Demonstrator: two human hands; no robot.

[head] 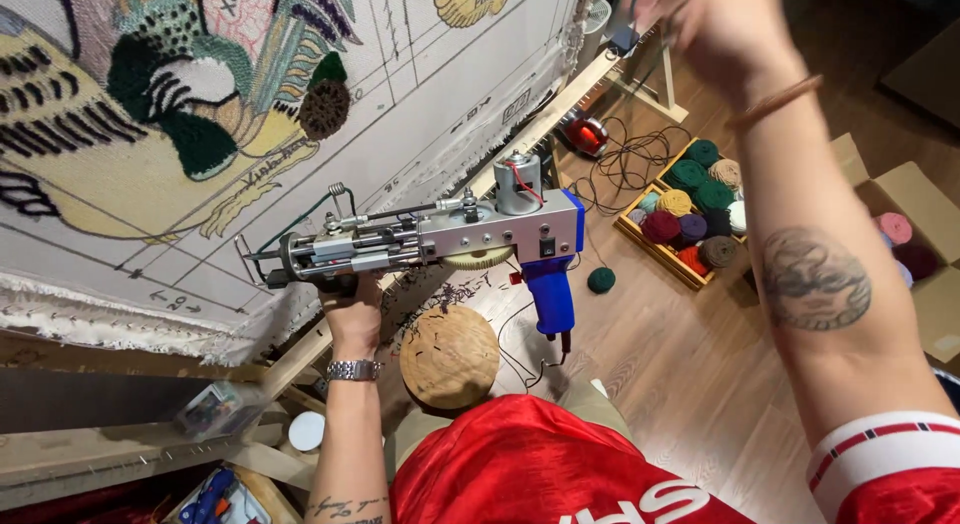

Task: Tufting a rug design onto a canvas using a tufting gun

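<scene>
Tufting gun (pixel 440 239), metal with blue grip, held by left hand (pixel 350 304); right hand (pixel 715 19) blurred, perhaps open

a wooden plank floor (pixel 690 384) runs under a wooden tufting frame (pixel 560 109) stretched with pale backing cloth (pixel 420 114). a wooden crate of yarn balls (pixel 690 204) sits on the floor beside open cardboard boxes (pixel 915 224), with black cables (pixel 630 159) tangled near a red device (pixel 583 134). a round wooden stool (pixel 450 356) stands below.

Brown open cardboard box (pixel 925 209) at right; clear plastic packets (pixel 215 409) lower left.
</scene>
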